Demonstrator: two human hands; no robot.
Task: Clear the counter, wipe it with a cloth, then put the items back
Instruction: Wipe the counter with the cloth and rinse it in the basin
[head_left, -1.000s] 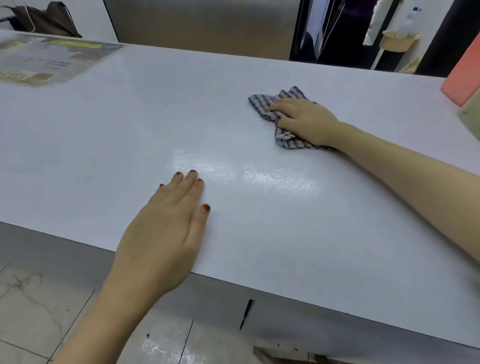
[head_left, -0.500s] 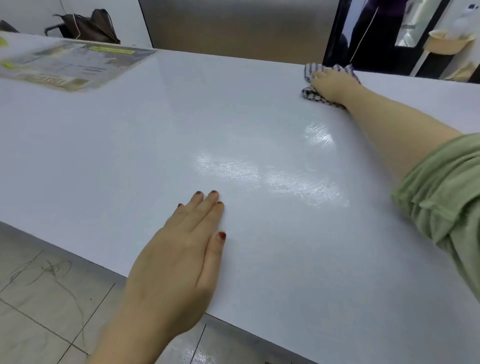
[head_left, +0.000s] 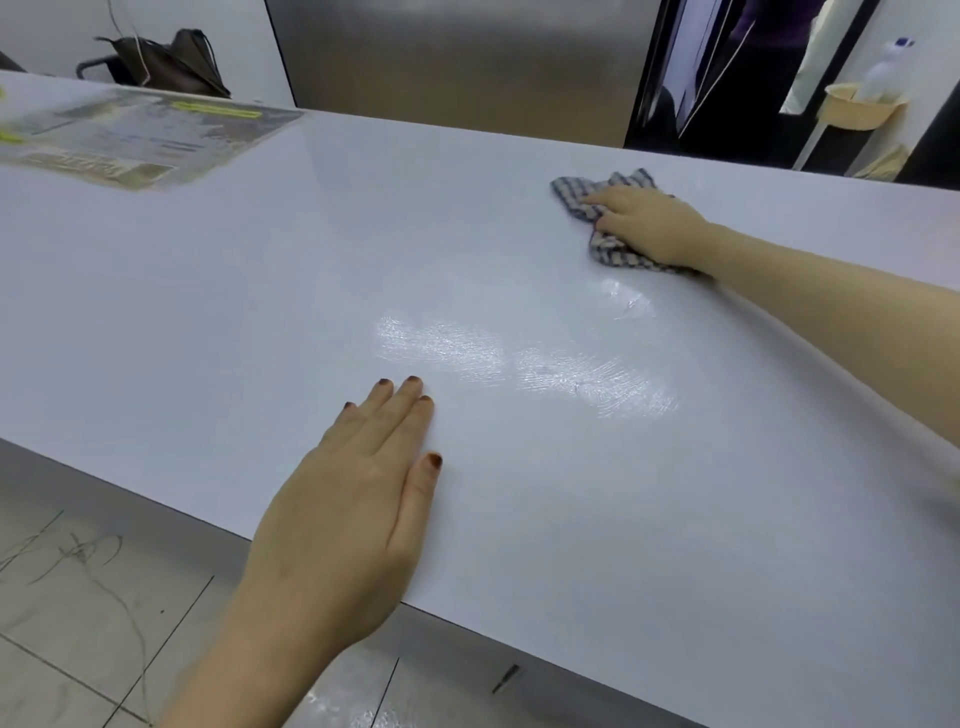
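Observation:
A blue-and-white checked cloth (head_left: 602, 208) lies crumpled on the white counter (head_left: 260, 291) at the far right. My right hand (head_left: 649, 223) lies on top of it and presses it down, with the fingers pointing left and most of the cloth hidden beneath the palm. Near the front edge, my left hand (head_left: 353, 499) rests flat on the counter, fingers straight and together, holding nothing. Wet wipe streaks (head_left: 519, 364) shine between the two hands.
A laminated printed sheet (head_left: 135, 140) lies on the counter's far left corner. Behind the counter stand a steel panel (head_left: 457, 62), a dark bag (head_left: 166, 67) and a beige basket with a bottle (head_left: 862, 104). Tiled floor (head_left: 78, 623) shows below the front edge.
My right hand slid the cloth to the far edge, then back toward me and to the right, leaving a fresh wet streak. My left hand stayed flat on the counter.

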